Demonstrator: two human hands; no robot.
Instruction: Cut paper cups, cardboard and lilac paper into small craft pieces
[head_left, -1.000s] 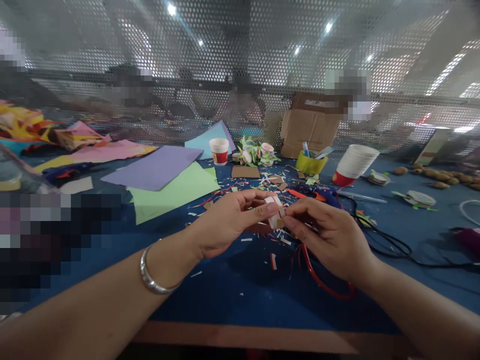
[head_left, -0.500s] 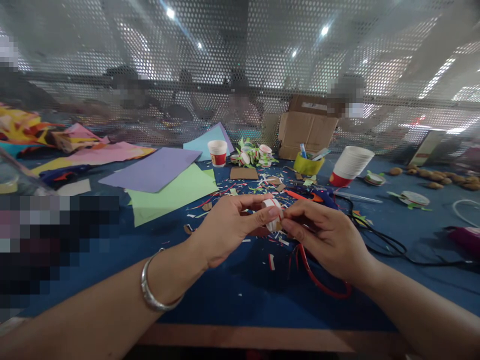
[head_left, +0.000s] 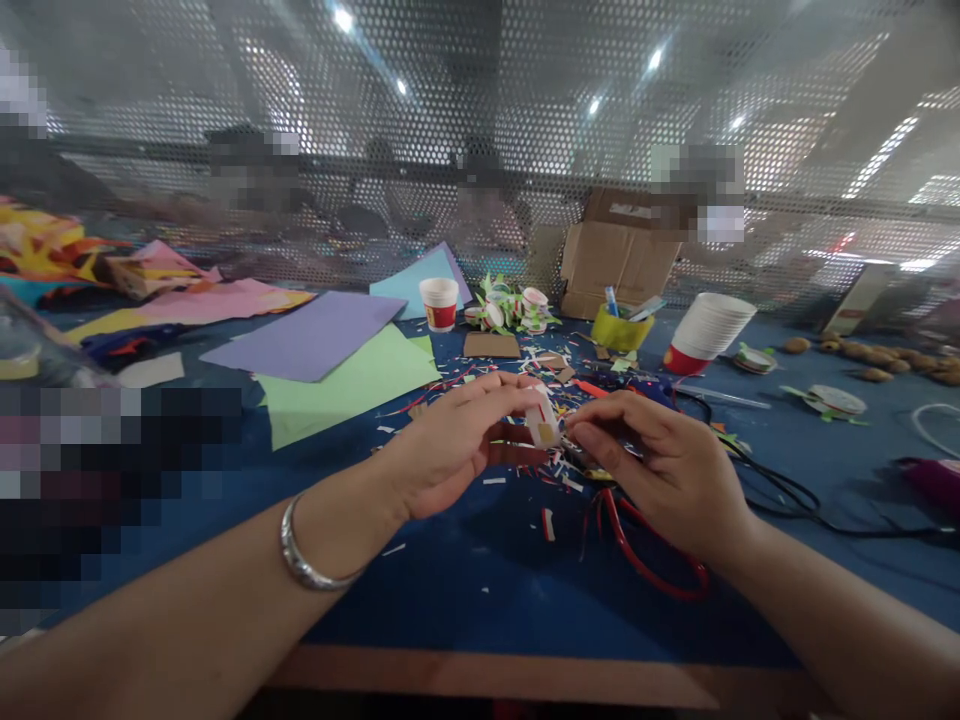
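Observation:
My left hand (head_left: 450, 445) grips a small white paper-cup piece (head_left: 543, 416) with a red stripe and a yellowish patch, thumb on top and fingers beneath. To its right, my right hand (head_left: 671, 465) is closed in a pinch, its fingertips close to the piece; anything between them is too small to make out. Under the right hand lies a red-handled tool (head_left: 651, 575), probably scissors, its blades mostly hidden. Paper scraps (head_left: 551, 525) litter the blue table (head_left: 450, 600) around and beneath both hands.
Purple (head_left: 307, 335) and green sheets (head_left: 345, 390) lie left. At the back stand a paper cup (head_left: 439, 305), small green-and-white paper crafts (head_left: 510, 305), a yellow pen holder (head_left: 621, 328) and stacked cups (head_left: 709, 335). A glue gun (head_left: 652, 390) with a black cable lies behind my right hand.
The white piece has turned in my left hand, showing its yellowish patch. My left thumb has shifted, and the right fingertips have drawn slightly away from the piece.

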